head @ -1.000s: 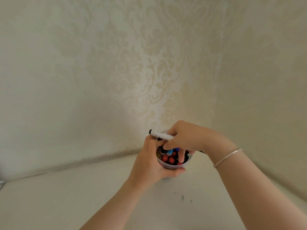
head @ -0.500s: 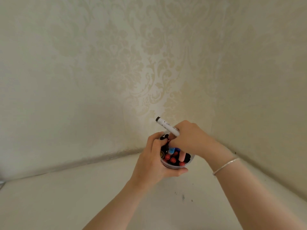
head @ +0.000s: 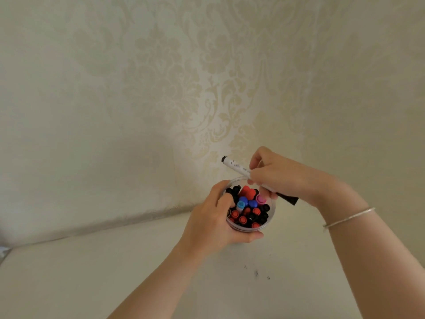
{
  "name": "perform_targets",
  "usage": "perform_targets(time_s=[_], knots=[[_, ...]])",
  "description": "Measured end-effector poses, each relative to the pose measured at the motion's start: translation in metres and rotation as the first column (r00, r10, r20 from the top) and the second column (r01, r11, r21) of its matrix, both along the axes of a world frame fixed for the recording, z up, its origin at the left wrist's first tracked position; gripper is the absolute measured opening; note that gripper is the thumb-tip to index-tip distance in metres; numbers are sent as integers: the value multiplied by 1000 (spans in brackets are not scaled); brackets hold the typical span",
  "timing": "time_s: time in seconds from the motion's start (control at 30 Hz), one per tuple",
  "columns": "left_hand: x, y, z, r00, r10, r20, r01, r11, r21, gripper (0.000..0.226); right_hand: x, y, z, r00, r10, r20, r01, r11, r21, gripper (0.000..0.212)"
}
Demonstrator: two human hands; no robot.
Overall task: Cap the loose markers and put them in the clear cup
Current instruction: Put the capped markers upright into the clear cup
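Here the marker [head: 236, 167], white-barrelled with a black end up-left and a black cap at its lower right, is held tilted above the far right rim of the cup [head: 271, 217]. The right hand [head: 282, 178] holds it mid-barrel, fingers curled round the barrel, thumb side hidden. The cup sits on the table [head: 115, 272] near the corner, packed with upright markers [head: 247, 210] showing red, black, blue and one pink cap. The left hand [head: 211, 224] grips the cup from the left, thumb under the near rim, fingers curled over the far rim with the tips among the caps. A thin bracelet [head: 349, 218] rings the right wrist. Small dark specks [head: 256, 272] mark the table in front of the cup. Patterned wallpaper [head: 184, 88] covers both walls behind.
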State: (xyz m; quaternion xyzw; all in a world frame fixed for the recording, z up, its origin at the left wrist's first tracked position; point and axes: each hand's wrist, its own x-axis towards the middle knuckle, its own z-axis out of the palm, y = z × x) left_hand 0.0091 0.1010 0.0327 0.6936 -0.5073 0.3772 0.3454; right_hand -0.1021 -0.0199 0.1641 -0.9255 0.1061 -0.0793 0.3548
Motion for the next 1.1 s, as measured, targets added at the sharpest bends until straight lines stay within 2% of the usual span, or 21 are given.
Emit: perform_targets(time_s=[0.07, 0.13, 0.3, 0.37, 0.47, 0.53, 0.67, 0.73, 0.93, 1.0, 1.1], knots=[[-2, -1, -1, 1000, 0, -28, 0, 1000, 5, 78, -6, -3, 8, 998, 47, 36, -50, 995, 88, 13], [-5, -1, -2, 998, -13, -62, 13, 1000, 6, 76, -12, -5, 15, 992, 119, 48, -127, 962, 242, 14], [-6, 0, -4, 996, -58, -67, 58, 998, -4, 66, -22, -17, 16, 985, 169, 31, -157, 812, 562, 30], [-6, -1, -5, 996, -66, -57, 66, 998, -7, 66, -25, -20, 15, 963, 266, 45, -239, 762, 601, 32], [-6, -1, -6, 996, -72, -46, 72, 997, -4, 67, -26, -23, 12, 912, 359, 197, -398, 663, 635, 42], [-6, 0, -5, 998, -60, -37, 60, 998, 2, 73, -23, -21, 11, 895, 333, 296, -445, 675, 588, 39], [-4, -1, -4, 1000, -12, 5, 12, 1000, 2, 78, -12, -12, 9, 911, 120, 394, -262, 908, 328, 16], [-3, -1, -3, 1000, 13, 24, -13, 1000, -3, 79, -7, -8, 5, 901, 76, 428, -186, 957, 222, 10], [-2, -2, -2, 998, 37, 54, -37, 999, -3, 77, 10, -1, -15, 865, 30, 501, -39, 999, 9, 12], [-3, -2, -1, 998, 38, 51, -39, 999, 11, 77, 13, -1, -20, 880, 40, 473, 4, 996, -91, 12], [-4, -1, -2, 998, 32, 44, -34, 999, 28, 76, 13, -3, -26, 939, 18, 344, 59, 975, -213, 9]])
